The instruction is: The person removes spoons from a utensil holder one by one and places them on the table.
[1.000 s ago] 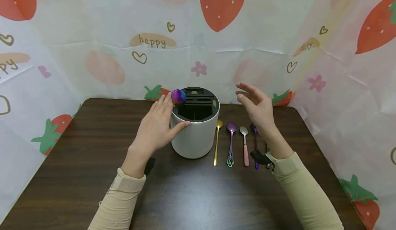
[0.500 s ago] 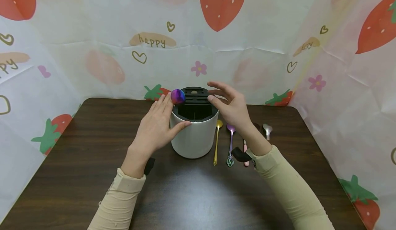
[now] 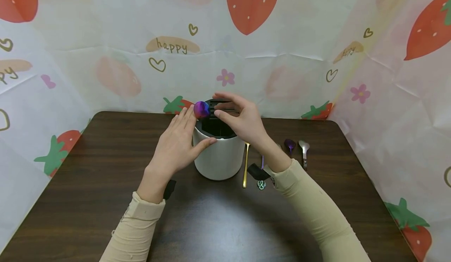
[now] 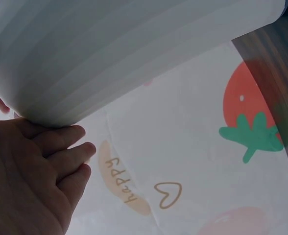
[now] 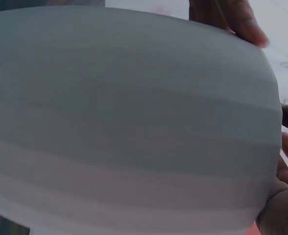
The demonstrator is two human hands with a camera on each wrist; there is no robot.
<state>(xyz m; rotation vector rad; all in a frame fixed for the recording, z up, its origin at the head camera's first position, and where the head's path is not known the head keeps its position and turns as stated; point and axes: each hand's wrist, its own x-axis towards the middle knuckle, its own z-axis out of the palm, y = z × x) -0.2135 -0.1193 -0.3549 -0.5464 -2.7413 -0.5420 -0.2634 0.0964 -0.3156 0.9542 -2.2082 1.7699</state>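
Observation:
A white cylindrical utensil holder (image 3: 218, 160) with a black slotted insert (image 3: 210, 128) stands upright near the back of the table. Out of its left side sticks a spoon with a shiny purple-blue bowl (image 3: 202, 109). My left hand (image 3: 174, 146) lies along the holder's left side, fingers straight, thumb at the front rim. In the left wrist view, its fingers meet the pale holder wall (image 4: 129, 54). Over the top reaches my right hand (image 3: 243, 117), fingers loosely bent and apart, fingertips just right of the spoon's bowl. The holder wall (image 5: 134, 122) fills most of the right wrist view.
Right of the holder lie a gold spoon (image 3: 245, 172), a purple spoon with an openwork handle end (image 3: 261, 185), a dark purple spoon (image 3: 290, 144) and a silver one (image 3: 304, 148). My right forearm covers part of this row. A strawberry-print cloth (image 3: 292, 31) hangs behind the table.
My right hand has moved left from above the row of spoons to over the holder's top, close to the upright spoon. The left hand and holder have stayed in place.

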